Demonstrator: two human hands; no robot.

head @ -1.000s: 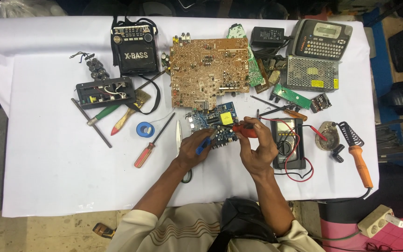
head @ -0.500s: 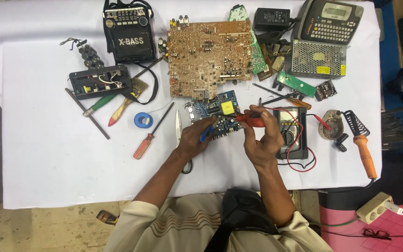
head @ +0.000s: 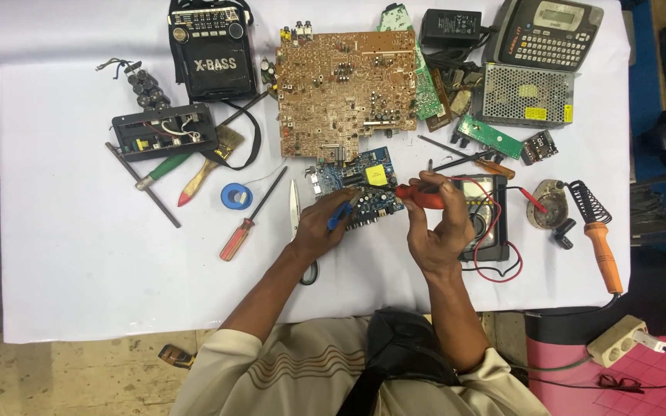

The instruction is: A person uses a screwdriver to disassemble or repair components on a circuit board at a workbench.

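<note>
A small blue circuit board (head: pixel 364 181) lies on the white tablecloth (head: pixel 79 262), just below a large brown circuit board (head: pixel 344 88). My left hand (head: pixel 319 231) grips a blue-handled tool (head: pixel 339 216) whose tip rests on the blue board's lower left part. My right hand (head: pixel 437 227) holds a red probe (head: pixel 419 196) that points left onto the blue board's right edge. Under my right hand sits a multimeter (head: pixel 487 216) with red and black leads.
A black radio (head: pixel 211 50), a soldering iron (head: pixel 599 243) with its stand (head: pixel 547 204), a metal-mesh power supply (head: pixel 527 94), a desk phone (head: pixel 545 32), screwdrivers (head: pixel 252 216), a blue tape roll (head: pixel 235 195), a knife (head: pixel 294 208) and a green board (head: pixel 489 136) surround the work area.
The camera view has shifted slightly. My hands stay at the blue board; the right hand with the red probe has moved a little closer to its right edge.
</note>
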